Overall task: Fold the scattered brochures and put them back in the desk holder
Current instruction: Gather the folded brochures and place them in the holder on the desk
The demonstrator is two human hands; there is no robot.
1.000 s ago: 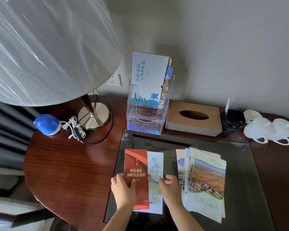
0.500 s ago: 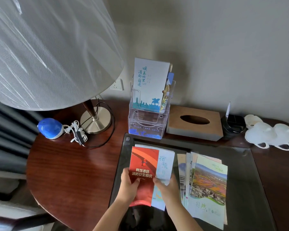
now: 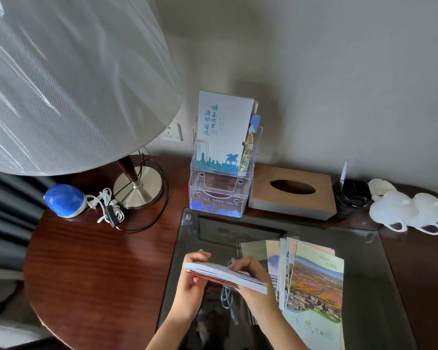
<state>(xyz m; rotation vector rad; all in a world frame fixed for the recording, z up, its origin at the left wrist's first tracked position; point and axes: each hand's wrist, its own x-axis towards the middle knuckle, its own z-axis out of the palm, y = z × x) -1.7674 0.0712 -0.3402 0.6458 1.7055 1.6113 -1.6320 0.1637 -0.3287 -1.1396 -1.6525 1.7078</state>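
I see both hands over the glass pane that covers the front of the dark wooden worktop. The left hand and the right hand together hold a thin stack of folded brochures lifted clear of the glass and tilted nearly edge-on to me, a red cover showing on its underside. The left fingers are wrapped around the stack's left end; the right fingers are curled over its top edge, so both hands are clasping it.

Just to the right, a fanned pile of loose brochures lies flat on the glass, with the landscape-printed one on top.

The clear desk holder stands behind the glass, near the wall, with a tall pale-blue brochure upright in its rear pocket and another tucked just beside it. Its front pocket looks unfilled.

A wooden tissue box sits just beside the holder on the right, then a black pen stand and white cups. To the left stand the lamp base with its looped cord and a small blue device; the big lampshade overhangs that corner.
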